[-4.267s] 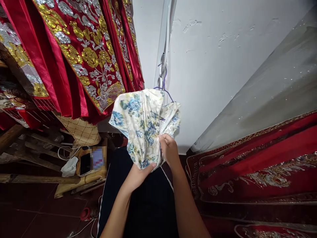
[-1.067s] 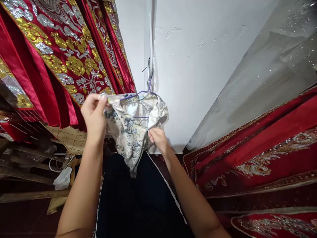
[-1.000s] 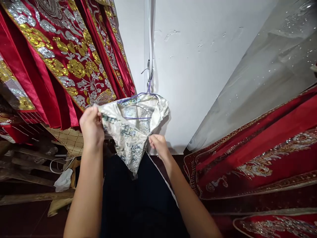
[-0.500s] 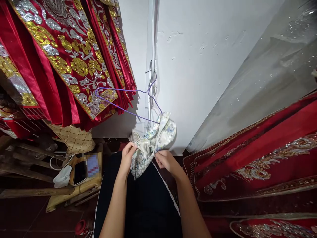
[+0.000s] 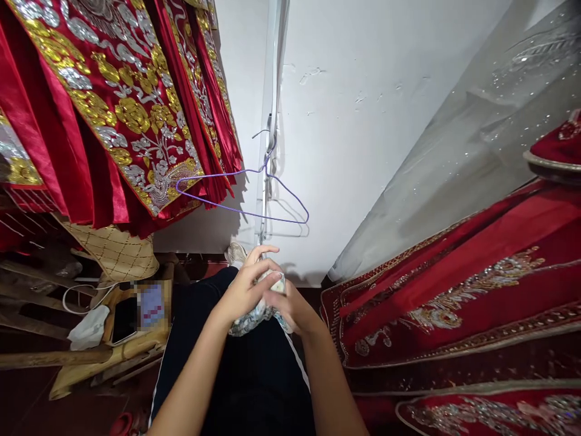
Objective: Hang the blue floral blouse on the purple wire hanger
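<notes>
A white cloth with a blue and green floral pattern [image 5: 249, 321] is bunched between my two hands above my lap. My left hand [image 5: 247, 287] curls over its top, the upper fingers raised and slightly apart. On the other side, my right hand [image 5: 294, 307] grips the cloth, its fingers partly blurred. Most of the cloth is hidden by the hands, so its kind cannot be made out. Beyond them, a bare purple wire hanger [image 5: 272, 218] hangs at a white vertical strip [image 5: 275, 54] on the wall.
Red garments with gold and silver sequins [image 5: 136, 115] hang at left. At right are beaded red garments [image 5: 454, 303] and sheer plastic covering [image 5: 436, 151]. A bamboo stool [image 5: 136, 346] holds a phone [image 5: 124, 320] and a crumpled white tissue [image 5: 88, 327].
The floral cloth has come off the purple hanger and moved down toward my lap, now bunched up. Both hands have drawn closer together around it.
</notes>
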The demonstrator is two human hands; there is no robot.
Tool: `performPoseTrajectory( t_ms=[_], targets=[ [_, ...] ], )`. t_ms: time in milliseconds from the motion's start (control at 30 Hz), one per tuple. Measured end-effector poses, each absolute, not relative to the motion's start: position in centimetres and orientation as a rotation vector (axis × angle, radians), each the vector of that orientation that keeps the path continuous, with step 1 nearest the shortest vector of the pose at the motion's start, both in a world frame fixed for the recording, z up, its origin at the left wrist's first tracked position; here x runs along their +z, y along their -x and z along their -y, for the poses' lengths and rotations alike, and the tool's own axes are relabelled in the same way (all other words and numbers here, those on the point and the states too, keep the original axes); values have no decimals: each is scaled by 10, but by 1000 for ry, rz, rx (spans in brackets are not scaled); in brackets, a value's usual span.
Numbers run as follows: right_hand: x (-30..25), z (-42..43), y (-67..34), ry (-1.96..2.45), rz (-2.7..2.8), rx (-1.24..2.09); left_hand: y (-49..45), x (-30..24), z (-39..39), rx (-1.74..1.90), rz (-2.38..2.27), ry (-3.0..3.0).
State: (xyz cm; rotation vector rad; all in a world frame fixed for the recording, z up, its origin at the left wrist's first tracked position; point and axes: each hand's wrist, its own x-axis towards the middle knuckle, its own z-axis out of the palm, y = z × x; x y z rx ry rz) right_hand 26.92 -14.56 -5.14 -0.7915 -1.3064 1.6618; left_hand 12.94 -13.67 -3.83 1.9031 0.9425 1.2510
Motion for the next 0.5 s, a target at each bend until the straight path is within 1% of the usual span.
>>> performPoseTrajectory(
  t_ms=[100, 133, 167, 233, 300, 367, 433, 500],
  targets=[
    [-50, 140, -280, 839, 1428, 1666, -121, -43, 129, 1027, -902, -1902],
    [-48, 135, -286, 871, 1461, 1621, -115, -47, 128, 930, -908, -1920],
    [-45, 129, -292, 909, 1503, 1530, -108, -52, 128, 841, -927, -1951],
    [-34, 113, -303, 979, 1589, 1230, -87, -61, 129, 750, -1020, -2034],
    [-20, 90, -308, 1019, 1600, 900, -61, -66, 129, 788, -1204, -2115],
    [-8, 62, -306, 988, 1532, 710, -33, -63, 127, 871, -1433, -2168],
    [-4, 29, -297, 955, 1467, 651, -10, -54, 126, 906, -1633, -2196],
    [-9, 0, -284, 975, 1487, 706, 3, -44, 128, 919, -1732, -2188]
  ],
)
